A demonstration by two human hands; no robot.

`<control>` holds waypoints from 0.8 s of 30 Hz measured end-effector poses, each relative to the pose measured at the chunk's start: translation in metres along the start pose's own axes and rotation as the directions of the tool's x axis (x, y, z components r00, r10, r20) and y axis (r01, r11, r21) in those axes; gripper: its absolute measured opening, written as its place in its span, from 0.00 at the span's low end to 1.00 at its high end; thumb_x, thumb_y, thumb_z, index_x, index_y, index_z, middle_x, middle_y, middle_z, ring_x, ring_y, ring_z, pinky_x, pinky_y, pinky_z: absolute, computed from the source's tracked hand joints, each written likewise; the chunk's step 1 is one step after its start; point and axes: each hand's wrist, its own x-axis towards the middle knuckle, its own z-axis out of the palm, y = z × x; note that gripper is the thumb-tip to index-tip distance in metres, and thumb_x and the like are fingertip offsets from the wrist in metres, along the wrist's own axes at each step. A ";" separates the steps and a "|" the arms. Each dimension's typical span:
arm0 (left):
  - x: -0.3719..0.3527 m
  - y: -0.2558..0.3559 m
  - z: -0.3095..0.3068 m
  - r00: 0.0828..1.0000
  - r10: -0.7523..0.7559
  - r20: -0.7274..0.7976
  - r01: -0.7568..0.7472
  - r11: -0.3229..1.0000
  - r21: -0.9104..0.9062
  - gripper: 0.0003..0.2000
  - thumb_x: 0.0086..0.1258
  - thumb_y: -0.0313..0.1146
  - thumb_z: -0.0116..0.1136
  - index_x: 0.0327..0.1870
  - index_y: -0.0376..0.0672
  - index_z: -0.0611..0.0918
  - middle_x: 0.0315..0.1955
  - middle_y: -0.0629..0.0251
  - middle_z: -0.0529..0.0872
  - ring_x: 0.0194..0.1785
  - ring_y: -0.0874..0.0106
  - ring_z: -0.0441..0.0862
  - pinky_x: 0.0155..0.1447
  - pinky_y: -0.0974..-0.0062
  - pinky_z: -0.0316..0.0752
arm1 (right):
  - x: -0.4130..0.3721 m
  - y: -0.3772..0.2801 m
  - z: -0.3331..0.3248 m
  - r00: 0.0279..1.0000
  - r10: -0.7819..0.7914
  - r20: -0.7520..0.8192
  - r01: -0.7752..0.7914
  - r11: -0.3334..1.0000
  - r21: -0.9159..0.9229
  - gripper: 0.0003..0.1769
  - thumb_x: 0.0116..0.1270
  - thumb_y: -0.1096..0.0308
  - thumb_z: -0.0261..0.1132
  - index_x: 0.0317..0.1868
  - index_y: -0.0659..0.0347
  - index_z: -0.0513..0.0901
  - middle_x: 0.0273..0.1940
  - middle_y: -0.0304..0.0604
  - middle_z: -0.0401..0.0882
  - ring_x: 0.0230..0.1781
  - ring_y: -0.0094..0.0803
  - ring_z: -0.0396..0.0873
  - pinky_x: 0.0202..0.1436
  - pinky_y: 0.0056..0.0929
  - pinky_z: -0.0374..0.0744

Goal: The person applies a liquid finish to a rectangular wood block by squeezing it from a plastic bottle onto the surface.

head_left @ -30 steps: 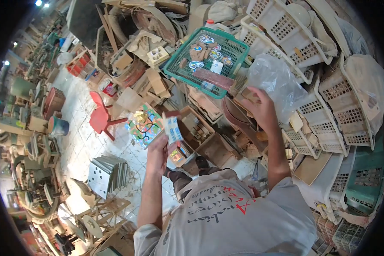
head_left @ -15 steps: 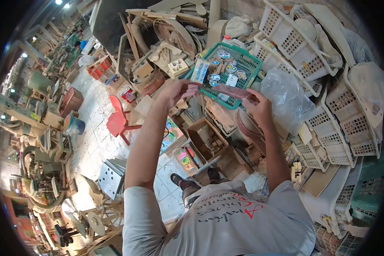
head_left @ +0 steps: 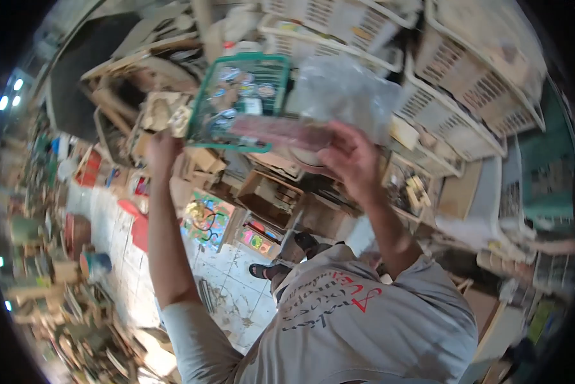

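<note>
A reddish-brown sandpaper strip [head_left: 281, 131] stretches sideways from my right hand [head_left: 353, 157], its fingers closed around the right end. Motion blurs the strip, and its left part lies in front of the green plastic basket's [head_left: 276, 96] lower edge. My left hand [head_left: 164, 152] is closed beside the basket's lower left corner, apart from the visible strip; whether anything is inside it is hidden. In the basket are several small colourful vehicle-shaped pieces [head_left: 228, 75] and a white tag [head_left: 253, 106].
White perforated crates [head_left: 457, 96] are stacked at the right, near a clear plastic bag [head_left: 345, 93]. Below my hands stand an open wooden box [head_left: 268, 197] and colourful boards [head_left: 207, 217]. A red chair [head_left: 137, 224] stands on the tiled floor at the left.
My left hand has moved left and down, away from the strip between both hands. My right hand still holds the strip. The whole view has turned, shifting the basket left.
</note>
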 end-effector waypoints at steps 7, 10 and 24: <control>-0.197 0.030 0.067 0.988 -0.031 0.149 0.152 0.217 -0.964 0.37 0.65 0.64 0.35 0.63 0.39 0.62 0.54 0.61 0.70 0.59 0.70 0.67 0.60 0.70 0.66 | -0.067 0.024 0.028 0.972 0.230 -0.055 -0.213 0.953 0.217 0.27 0.56 0.78 0.65 0.57 0.65 0.66 0.54 0.46 0.71 0.55 0.30 0.71 0.60 0.29 0.70; -0.233 0.070 0.097 0.970 -0.045 0.240 0.239 -0.021 -0.971 0.31 0.69 0.59 0.33 0.63 0.45 0.61 0.52 0.58 0.72 0.51 0.65 0.73 0.48 0.67 0.74 | -0.088 0.050 0.037 0.955 0.298 0.007 -0.288 0.915 0.282 0.29 0.55 0.80 0.64 0.58 0.66 0.65 0.54 0.46 0.71 0.56 0.29 0.70 0.61 0.30 0.69; -0.233 0.031 0.087 0.823 -0.095 0.560 0.563 0.001 -0.826 0.29 0.69 0.59 0.30 0.53 0.41 0.70 0.33 0.62 0.79 0.27 0.72 0.77 0.30 0.74 0.76 | -0.103 0.160 -0.176 0.444 0.869 -0.219 -0.083 0.283 0.955 0.36 0.59 0.36 0.52 0.51 0.63 0.70 0.44 0.54 0.75 0.37 0.40 0.77 0.31 0.27 0.79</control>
